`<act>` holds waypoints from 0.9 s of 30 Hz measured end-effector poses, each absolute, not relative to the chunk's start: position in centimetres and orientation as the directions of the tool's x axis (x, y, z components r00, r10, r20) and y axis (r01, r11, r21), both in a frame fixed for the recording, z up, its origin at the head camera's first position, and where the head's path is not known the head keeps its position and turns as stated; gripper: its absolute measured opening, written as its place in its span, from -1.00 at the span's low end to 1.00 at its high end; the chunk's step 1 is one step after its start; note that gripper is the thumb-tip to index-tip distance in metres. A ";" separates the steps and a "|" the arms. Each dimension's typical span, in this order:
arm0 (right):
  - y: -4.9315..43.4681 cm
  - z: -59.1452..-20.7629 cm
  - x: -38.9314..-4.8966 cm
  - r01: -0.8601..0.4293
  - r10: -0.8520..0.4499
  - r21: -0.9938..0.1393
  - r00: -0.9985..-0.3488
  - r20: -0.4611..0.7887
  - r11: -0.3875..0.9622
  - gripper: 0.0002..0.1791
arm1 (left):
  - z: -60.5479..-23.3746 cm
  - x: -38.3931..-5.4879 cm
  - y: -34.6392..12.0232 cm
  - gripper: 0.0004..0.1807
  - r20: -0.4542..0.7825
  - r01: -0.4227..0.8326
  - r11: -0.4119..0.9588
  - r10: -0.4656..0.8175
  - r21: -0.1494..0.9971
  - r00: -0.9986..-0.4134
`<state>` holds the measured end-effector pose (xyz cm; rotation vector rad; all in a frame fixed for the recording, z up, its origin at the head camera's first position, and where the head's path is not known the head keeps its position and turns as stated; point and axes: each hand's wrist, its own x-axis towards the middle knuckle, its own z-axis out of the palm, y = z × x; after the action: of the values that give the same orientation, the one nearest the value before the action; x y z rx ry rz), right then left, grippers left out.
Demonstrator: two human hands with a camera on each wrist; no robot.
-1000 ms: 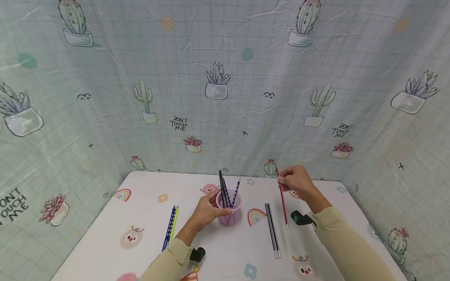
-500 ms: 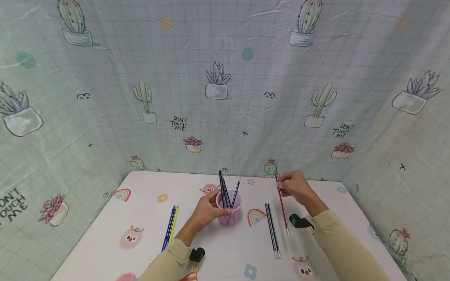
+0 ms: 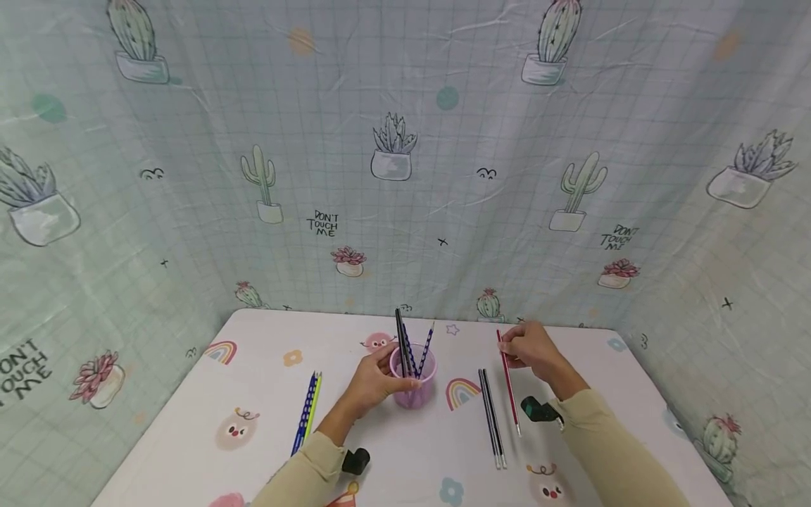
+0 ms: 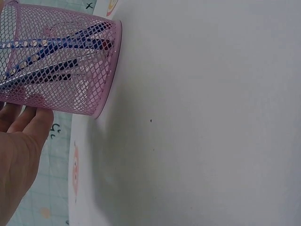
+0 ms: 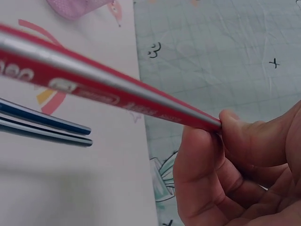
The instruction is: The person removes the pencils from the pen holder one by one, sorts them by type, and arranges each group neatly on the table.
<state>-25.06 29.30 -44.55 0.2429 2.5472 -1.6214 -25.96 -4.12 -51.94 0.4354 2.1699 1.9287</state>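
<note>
My left hand point(image 3: 374, 380) grips a pink mesh pencil cup point(image 3: 415, 398), thumb at the near side and fingers round the left. Inside the cup, dark pencils and blue patterned pencils point(image 3: 426, 348) lean at different angles; its mesh wall point(image 4: 61, 89) shows their lower ends. At the right, my right hand point(image 3: 535, 352) pinches a red pencil point(image 3: 509, 384) near its far end between thumb and index finger. The close view shows printed lettering along this red pencil point(image 5: 108, 84). Left of it, two dark striped pencils point(image 3: 491, 419) lie side by side on the table.
A blue patterned pencil point(image 3: 304, 415) and a yellow-green pencil point(image 3: 313, 405) lie left of my left forearm. The white printed table point(image 3: 253, 366) meets a cactus-print curtain point(image 3: 405, 232) at the back and sides. Black wrist cameras point(image 3: 357, 461) sit below the sleeves.
My right hand has come down and nearer with the red pencil, lowering it towards the table beside the dark pencils. My left hand and the cup have stayed in place.
</note>
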 end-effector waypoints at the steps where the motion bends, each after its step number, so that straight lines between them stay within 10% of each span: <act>1: 29.4 -44.8 -25.0 0.201 0.079 -0.886 -0.980 -0.185 0.419 -0.81 | -52.0 -25.9 -4.1 0.07 0.045 0.085 0.100 0.352 0.991 -0.935; 27: 29.4 -49.8 -25.1 0.274 0.149 -0.861 -0.961 -0.231 0.428 -0.88 | -51.9 -25.9 -3.9 0.08 0.059 0.102 0.110 0.340 0.989 -0.938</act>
<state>-25.06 29.37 -49.77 0.3802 2.5514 -1.5742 -25.87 -3.93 -51.90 0.4441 2.1956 1.9316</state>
